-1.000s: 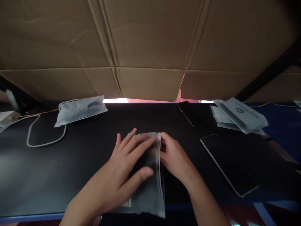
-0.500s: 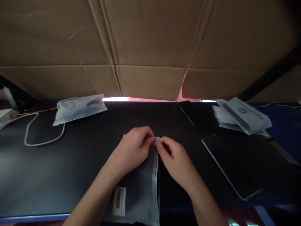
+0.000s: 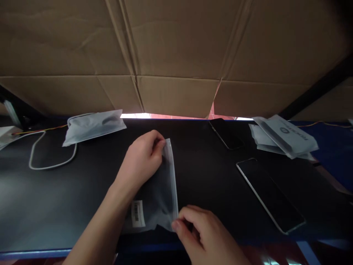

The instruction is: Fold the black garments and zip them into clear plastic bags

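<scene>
A translucent zip bag (image 3: 157, 195) lies on the black table in front of me, its zip edge on the right and a white barcode label (image 3: 138, 213) at its lower left. My left hand (image 3: 145, 154) pinches the bag's far corner at the top of the zip edge. Down at the near end of that edge, my right hand (image 3: 204, 233) grips the bag between thumb and forefinger. The zip strip looks pressed flat between the two hands.
Two dark phones (image 3: 271, 195) (image 3: 226, 133) lie to the right. Further right are stacked white pouches (image 3: 292, 136). At the back left, another white pouch (image 3: 95, 127) rests over a white cable (image 3: 52, 168). Cardboard (image 3: 176, 48) stands behind the table (image 3: 68, 198).
My right hand has slid along the zip edge towards me. My left hand has moved up and left with the far corner, and the bag has shifted away from me.
</scene>
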Available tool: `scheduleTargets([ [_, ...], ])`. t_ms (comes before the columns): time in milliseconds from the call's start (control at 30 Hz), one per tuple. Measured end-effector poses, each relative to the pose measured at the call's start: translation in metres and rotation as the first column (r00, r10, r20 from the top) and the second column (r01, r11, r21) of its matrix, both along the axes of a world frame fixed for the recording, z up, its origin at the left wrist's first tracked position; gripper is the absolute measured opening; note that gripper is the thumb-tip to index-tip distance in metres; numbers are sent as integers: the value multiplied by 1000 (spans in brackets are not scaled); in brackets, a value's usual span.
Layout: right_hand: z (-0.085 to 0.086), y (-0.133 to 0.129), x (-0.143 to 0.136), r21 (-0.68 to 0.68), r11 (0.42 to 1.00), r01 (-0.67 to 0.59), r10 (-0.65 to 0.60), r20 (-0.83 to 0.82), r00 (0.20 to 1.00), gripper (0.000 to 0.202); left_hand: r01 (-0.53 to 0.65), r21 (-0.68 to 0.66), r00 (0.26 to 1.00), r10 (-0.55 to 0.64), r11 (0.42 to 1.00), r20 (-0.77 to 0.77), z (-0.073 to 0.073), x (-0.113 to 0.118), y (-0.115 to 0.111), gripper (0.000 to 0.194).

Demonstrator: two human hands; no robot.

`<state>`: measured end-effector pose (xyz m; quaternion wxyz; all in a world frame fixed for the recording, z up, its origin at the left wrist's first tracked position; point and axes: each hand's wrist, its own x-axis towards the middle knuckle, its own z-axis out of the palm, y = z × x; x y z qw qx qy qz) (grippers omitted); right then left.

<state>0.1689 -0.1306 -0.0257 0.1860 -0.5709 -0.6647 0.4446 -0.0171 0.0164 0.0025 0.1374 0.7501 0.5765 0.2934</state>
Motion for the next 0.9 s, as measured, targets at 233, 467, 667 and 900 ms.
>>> scheduleTargets([
  [233, -15, 6, 29, 406, 903, 140, -197, 102, 975, 27, 72, 106, 979, -49, 992, -199, -4, 4, -59, 43],
  [467, -47, 20, 59, 690, 723, 36, -334, 304, 892, 38, 107, 198, 903, -12, 974, -430, -50, 10, -110, 63],
  [667, -54, 19, 58, 695, 718, 27, -340, 317, 885, 39, 125, 264, 952, -40, 956, -303, -29, -19, -103, 58],
  [900, -52, 19, 58, 652, 758, -7, -317, 378, 870, 51, -20, 272, 891, 140, 962, -431, -46, -132, -101, 66],
])
